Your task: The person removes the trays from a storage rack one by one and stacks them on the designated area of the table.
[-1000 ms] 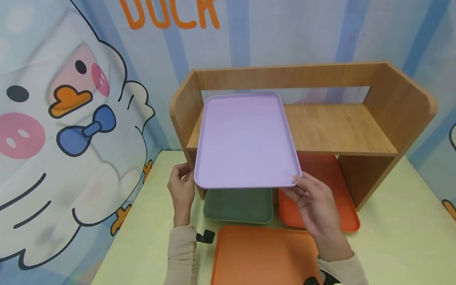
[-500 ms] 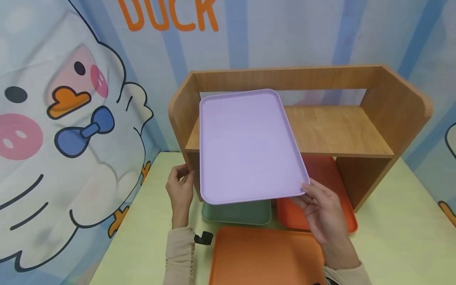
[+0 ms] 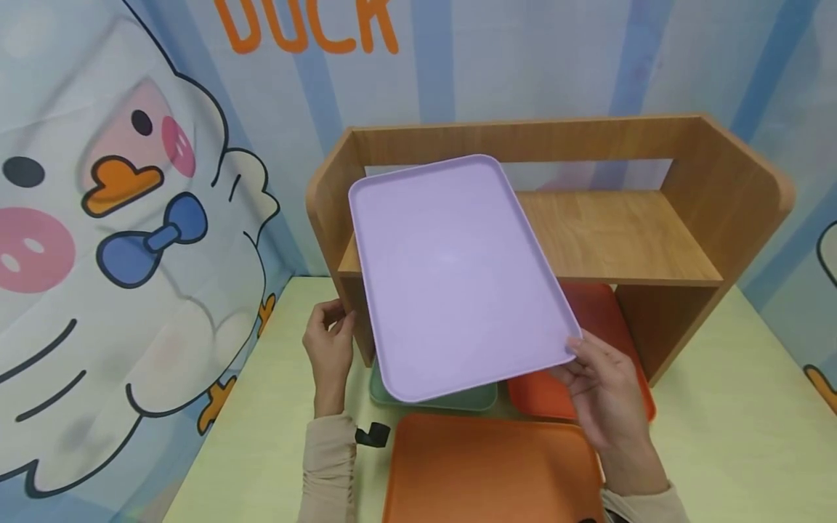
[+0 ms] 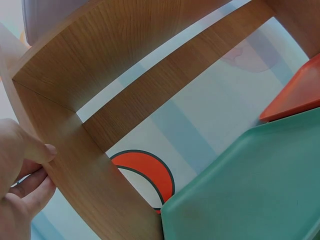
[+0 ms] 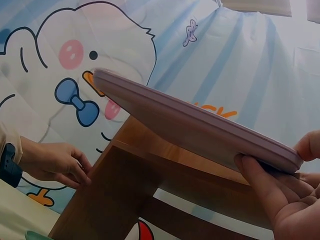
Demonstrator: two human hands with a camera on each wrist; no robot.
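Note:
A lilac tray (image 3: 464, 276) is held up in front of a wooden shelf (image 3: 615, 232), turned askew, and its near edge overlaps a green tray in the head view. My right hand (image 3: 611, 407) pinches its near right corner, thumb on top and fingers beneath, as the right wrist view shows on the tray's underside (image 5: 200, 135). At the shelf's left side panel (image 4: 75, 155), my left hand (image 3: 330, 356) grips the front edge between thumb and fingers.
Under the shelf lie the green tray (image 4: 245, 185) and a red-orange tray (image 3: 608, 327). An orange tray (image 3: 490, 465) lies nearer on the pale green table (image 3: 739, 436). Behind stands a cloth backdrop (image 3: 536, 58) with a printed duck (image 3: 163, 305).
The lilac tray has turned in the right hand, its near left corner coming toward me. The right hand has moved slightly right and nearer. The left hand stays at the side panel.

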